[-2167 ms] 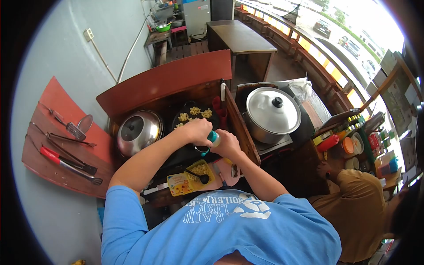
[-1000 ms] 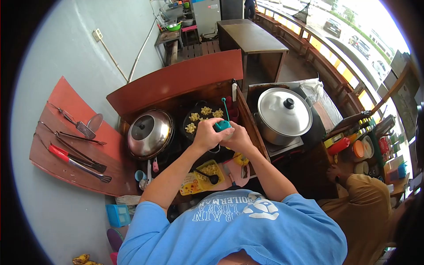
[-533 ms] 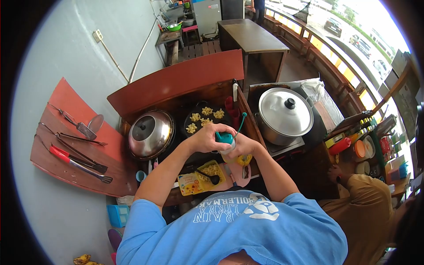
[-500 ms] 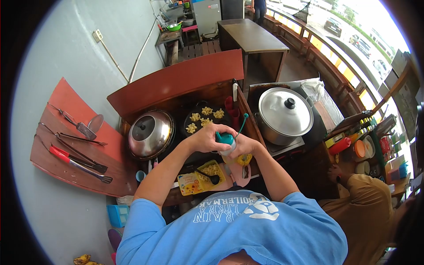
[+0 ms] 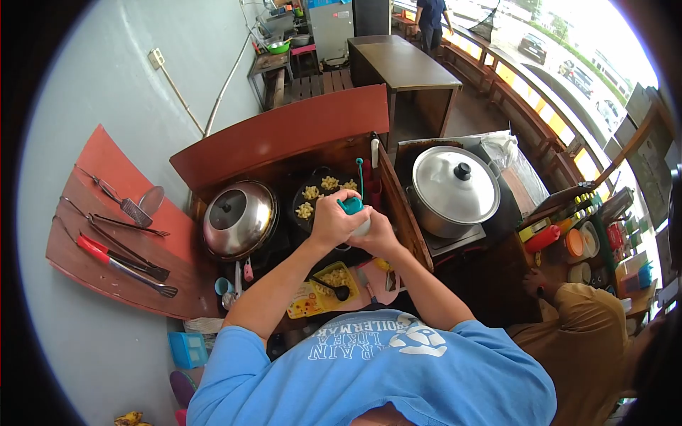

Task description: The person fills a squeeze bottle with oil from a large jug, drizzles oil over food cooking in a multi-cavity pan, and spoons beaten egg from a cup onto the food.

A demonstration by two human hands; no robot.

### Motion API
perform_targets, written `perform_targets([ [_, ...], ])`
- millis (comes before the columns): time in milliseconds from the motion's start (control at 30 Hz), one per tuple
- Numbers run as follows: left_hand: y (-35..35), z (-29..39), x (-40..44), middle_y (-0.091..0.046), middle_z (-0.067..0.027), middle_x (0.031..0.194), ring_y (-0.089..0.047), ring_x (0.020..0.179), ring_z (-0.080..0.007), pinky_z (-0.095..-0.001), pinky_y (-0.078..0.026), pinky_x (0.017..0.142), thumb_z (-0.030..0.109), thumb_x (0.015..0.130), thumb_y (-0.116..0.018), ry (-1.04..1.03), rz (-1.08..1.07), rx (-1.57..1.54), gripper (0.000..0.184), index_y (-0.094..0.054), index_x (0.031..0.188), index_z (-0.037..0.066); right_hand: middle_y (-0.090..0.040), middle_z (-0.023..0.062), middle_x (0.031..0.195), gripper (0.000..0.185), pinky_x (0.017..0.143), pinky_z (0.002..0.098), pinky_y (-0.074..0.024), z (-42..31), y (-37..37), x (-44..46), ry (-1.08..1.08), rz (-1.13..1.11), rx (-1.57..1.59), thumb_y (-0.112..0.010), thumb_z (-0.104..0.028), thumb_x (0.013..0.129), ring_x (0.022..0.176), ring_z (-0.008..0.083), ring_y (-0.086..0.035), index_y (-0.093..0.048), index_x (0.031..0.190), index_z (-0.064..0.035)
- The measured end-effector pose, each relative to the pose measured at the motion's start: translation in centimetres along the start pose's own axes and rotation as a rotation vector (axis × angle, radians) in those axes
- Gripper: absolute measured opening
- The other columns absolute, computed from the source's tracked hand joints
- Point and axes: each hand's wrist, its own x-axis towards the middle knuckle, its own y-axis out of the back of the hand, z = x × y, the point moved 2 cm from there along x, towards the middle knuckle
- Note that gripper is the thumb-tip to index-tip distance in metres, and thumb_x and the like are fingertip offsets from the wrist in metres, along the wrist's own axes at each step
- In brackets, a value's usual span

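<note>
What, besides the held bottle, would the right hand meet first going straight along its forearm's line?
Probably the left hand, just ahead of the right hand and also gripping the teal-capped bottle; the depth between them is unclear.

Centre of frame: a capped bottle (image 5: 352,206) between the left hand (image 5: 330,219) and right hand (image 5: 376,238), above the near edge of a pan (image 5: 317,180) bearing food clumps (image 5: 310,192). Left of the pan, a lidded wok (image 5: 240,219); right, beyond a wooden partition (image 5: 401,195), a lidded stockpot (image 5: 455,192). Below centre, a ladle (image 5: 342,292) in a food container (image 5: 330,305). Far left, tongs (image 5: 135,273) and a grater (image 5: 135,211) on a board (image 5: 131,167). Upper centre, a table (image 5: 405,64) behind an upright panel (image 5: 284,135).
</note>
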Motion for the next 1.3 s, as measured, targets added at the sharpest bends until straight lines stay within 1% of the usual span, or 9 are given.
perform_targets([
  [267,0.7,1.3,1.0,-0.076,-0.0095,0.086,-0.072,0.083,-0.0134,-0.0311,-0.057,0.080,0.028,0.080,-0.088,0.067,-0.102,-0.020,0.037,-0.076,0.096,-0.002,-0.073,0.0116,0.089,0.044,0.077,0.0363,-0.0571,-2.0,1.1,0.0,-0.005,0.057,0.029,-0.084,-0.017,0.067,0.080,0.0205,-0.071,-0.066,0.104,-0.0004],
  [367,0.8,0.8,1.4,-0.078,-0.0131,0.104,-0.067,0.123,-0.0233,-0.0374,-0.049,0.107,0.018,0.083,-0.086,0.002,-0.195,-0.185,0.030,-0.076,0.101,-0.003,-0.068,0.0004,0.085,0.030,0.070,0.0281,-0.0530,-2.5,1.9,0.2,0.098,-0.014,0.106,-0.081,-0.009,0.070,0.076,0.0089,-0.063,-0.066,0.095,-0.0030],
  [500,1.3,1.9,2.0,-0.076,-0.0139,0.109,-0.062,0.131,-0.0258,-0.0398,-0.047,0.109,0.017,0.083,-0.086,-0.056,-0.290,-0.236,0.027,-0.075,0.100,-0.002,-0.070,0.0025,0.086,0.029,0.072,0.0310,-0.0554,-3.0,2.5,0.4,0.011,-0.235,0.305,-0.081,-0.011,0.068,0.077,0.0125,-0.067,-0.070,0.093,-0.0019],
  [667,2.4,3.2,3.1,-0.075,-0.0112,0.108,-0.059,0.133,-0.0286,-0.0428,-0.044,0.112,0.012,0.083,-0.086,-0.038,-0.373,-0.284,0.031,-0.072,0.107,-0.003,-0.070,0.0000,0.086,0.025,0.073,0.0301,-0.0550,-3.9,3.1,1.3,0.033,-0.364,0.424,-0.081,-0.007,0.070,0.080,0.0113,-0.067,-0.071,0.093,-0.0036],
  [767,2.7,2.2,3.2,-0.068,-0.0089,0.127,-0.061,0.127,-0.0218,-0.0399,-0.045,0.111,0.014,0.082,-0.088,0.020,-0.438,-0.442,0.061,-0.061,0.135,-0.001,-0.072,0.0012,0.091,0.032,0.079,0.0297,-0.0554,-5.5,3.7,1.8,0.018,-0.355,0.502,-0.084,-0.010,0.073,0.084,0.0114,-0.068,-0.071,0.101,-0.0039],
  [900,2.3,-0.1,2.3,-0.065,-0.0054,0.132,-0.062,0.121,-0.0146,-0.0342,-0.048,0.107,0.016,0.082,-0.089,0.078,-0.506,-0.514,0.074,-0.054,0.146,0.000,-0.071,0.0062,0.109,0.055,0.093,0.0340,-0.0545,-5.7,4.4,3.7,0.053,-0.348,0.461,-0.091,-0.024,0.074,0.101,0.0156,-0.068,-0.066,0.117,-0.0016],
  [1000,2.9,-0.9,2.7,-0.071,-0.0044,0.121,-0.067,0.109,-0.0121,-0.0306,-0.053,0.098,0.012,0.085,-0.086,0.129,-0.403,-0.593,0.058,-0.061,0.137,0.001,-0.067,0.0095,0.121,0.070,0.098,0.0354,-0.0535,-4.9,3.3,5.1,0.099,-0.206,0.362,-0.094,-0.025,0.073,0.113,0.0184,-0.065,-0.059,0.129,-0.0012],
  [1200,5.7,-5.7,4.1,-0.076,-0.0067,0.104,-0.073,0.094,-0.0159,-0.0324,-0.058,0.084,0.018,0.083,-0.086,0.044,-0.133,-0.145,0.044,-0.068,0.121,0.004,-0.067,0.0166,0.129,0.071,0.094,0.0367,-0.0568,-0.5,2.9,2.9,-0.083,0.104,0.161,-0.092,-0.022,0.076,0.114,0.0227,-0.067,-0.057,0.133,0.0020],
  [1300,7.6,-8.3,4.1,-0.076,-0.0188,0.105,-0.074,0.100,-0.0402,-0.0463,-0.060,0.086,0.032,0.068,-0.088,0.146,-0.021,0.612,0.057,-0.070,0.117,0.008,-0.075,0.0164,0.107,0.043,0.086,0.0373,-0.0583,2.4,5.8,-1.1,-0.067,0.131,-0.225,-0.084,-0.017,0.081,0.097,0.0260,-0.074,-0.068,0.117,-0.0002],
])
